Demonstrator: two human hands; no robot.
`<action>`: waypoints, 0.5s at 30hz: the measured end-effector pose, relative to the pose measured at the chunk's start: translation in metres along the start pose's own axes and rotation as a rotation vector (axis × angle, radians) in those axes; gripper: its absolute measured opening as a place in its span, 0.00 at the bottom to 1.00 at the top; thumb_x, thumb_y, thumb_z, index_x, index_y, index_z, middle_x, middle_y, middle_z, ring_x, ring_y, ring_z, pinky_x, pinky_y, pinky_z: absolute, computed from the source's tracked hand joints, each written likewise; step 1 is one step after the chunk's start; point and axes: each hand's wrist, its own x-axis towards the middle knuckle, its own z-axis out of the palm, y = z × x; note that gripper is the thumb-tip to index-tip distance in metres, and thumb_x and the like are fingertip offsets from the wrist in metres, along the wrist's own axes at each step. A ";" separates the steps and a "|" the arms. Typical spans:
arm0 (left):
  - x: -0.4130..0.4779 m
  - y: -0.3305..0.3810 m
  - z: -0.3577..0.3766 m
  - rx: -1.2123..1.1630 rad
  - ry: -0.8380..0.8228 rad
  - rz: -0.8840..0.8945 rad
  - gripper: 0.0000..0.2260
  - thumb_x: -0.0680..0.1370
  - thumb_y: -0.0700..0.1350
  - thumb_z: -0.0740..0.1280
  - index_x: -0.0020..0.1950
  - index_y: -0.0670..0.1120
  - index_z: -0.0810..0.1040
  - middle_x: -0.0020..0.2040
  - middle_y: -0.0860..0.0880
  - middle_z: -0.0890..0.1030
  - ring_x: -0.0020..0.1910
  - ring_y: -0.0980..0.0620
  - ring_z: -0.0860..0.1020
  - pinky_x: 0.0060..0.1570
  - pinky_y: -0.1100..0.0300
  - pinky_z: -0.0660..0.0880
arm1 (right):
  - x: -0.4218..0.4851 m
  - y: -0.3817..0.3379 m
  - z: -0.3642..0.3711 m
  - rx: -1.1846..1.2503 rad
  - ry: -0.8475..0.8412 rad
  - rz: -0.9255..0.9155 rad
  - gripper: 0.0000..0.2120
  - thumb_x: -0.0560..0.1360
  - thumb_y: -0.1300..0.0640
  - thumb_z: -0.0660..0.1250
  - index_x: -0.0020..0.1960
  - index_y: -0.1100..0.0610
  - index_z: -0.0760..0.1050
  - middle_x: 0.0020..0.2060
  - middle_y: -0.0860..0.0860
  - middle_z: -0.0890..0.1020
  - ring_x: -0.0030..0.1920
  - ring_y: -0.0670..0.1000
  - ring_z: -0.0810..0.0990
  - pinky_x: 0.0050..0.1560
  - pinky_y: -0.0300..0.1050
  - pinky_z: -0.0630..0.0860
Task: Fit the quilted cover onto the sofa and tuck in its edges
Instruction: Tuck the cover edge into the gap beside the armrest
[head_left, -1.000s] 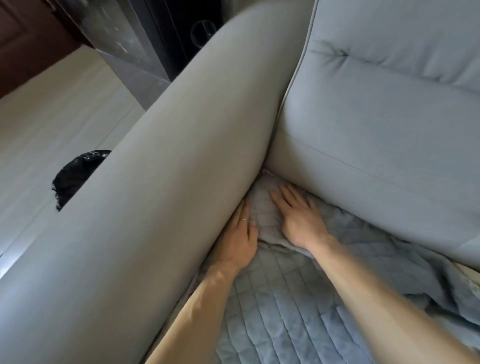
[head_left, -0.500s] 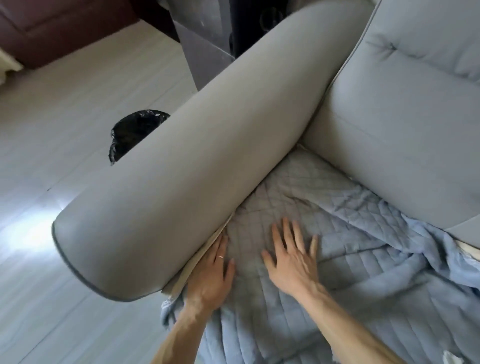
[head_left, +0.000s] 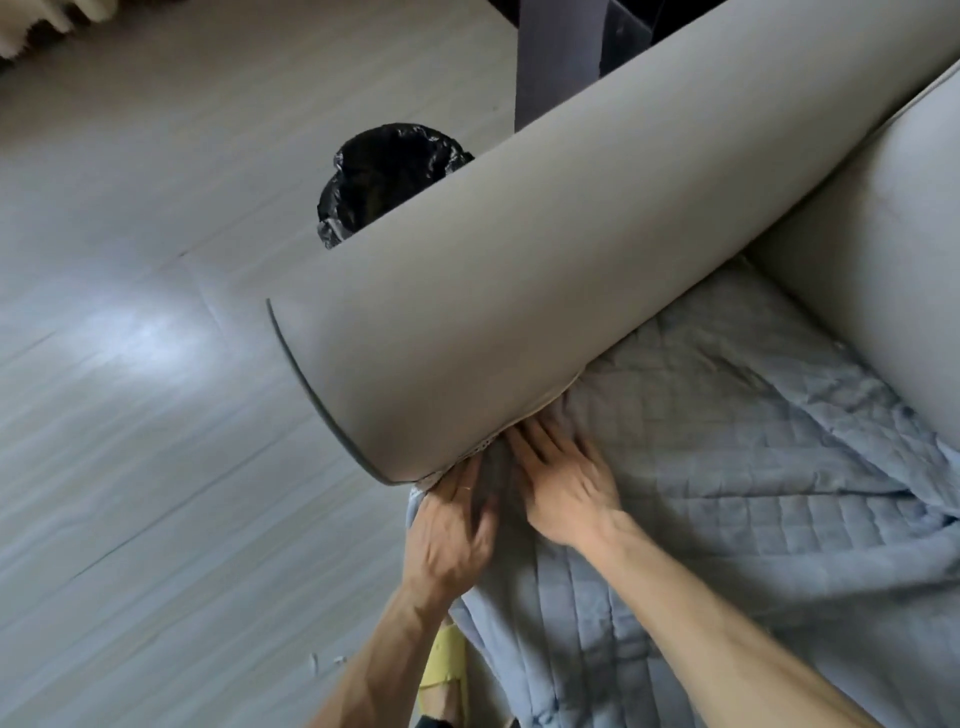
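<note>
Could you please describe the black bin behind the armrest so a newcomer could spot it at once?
Start at the long grey sofa armrest crossing the picture. On the pale floor just beyond it, partly hidden by its upper edge, stands the bin. Nothing else nearby is black, glossy and crinkled.

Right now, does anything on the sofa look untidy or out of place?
Yes. The quilted cover lies bunched in folds at the seat's right, not flat. Under the front of the armrest, a dotted white edge shows, by the left hand.
</note>
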 end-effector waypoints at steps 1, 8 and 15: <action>0.001 -0.003 0.000 0.000 0.005 0.004 0.28 0.76 0.48 0.60 0.77 0.50 0.63 0.69 0.45 0.73 0.65 0.44 0.71 0.66 0.53 0.69 | 0.003 -0.003 -0.001 -0.034 -0.008 0.012 0.26 0.81 0.46 0.51 0.78 0.48 0.56 0.78 0.47 0.59 0.77 0.52 0.55 0.73 0.55 0.57; -0.020 -0.015 0.005 0.012 0.106 0.013 0.27 0.77 0.43 0.63 0.77 0.45 0.64 0.71 0.45 0.71 0.71 0.48 0.67 0.70 0.52 0.67 | 0.026 -0.014 -0.001 -0.095 -0.178 0.085 0.27 0.82 0.43 0.43 0.79 0.47 0.51 0.79 0.47 0.51 0.79 0.49 0.45 0.76 0.59 0.39; 0.007 -0.005 0.002 -0.116 -0.014 -0.186 0.21 0.75 0.48 0.58 0.68 0.50 0.71 0.60 0.47 0.77 0.58 0.44 0.72 0.62 0.52 0.68 | 0.057 -0.018 -0.005 -0.199 -0.332 0.116 0.27 0.81 0.42 0.39 0.79 0.45 0.49 0.79 0.46 0.52 0.79 0.51 0.44 0.73 0.63 0.33</action>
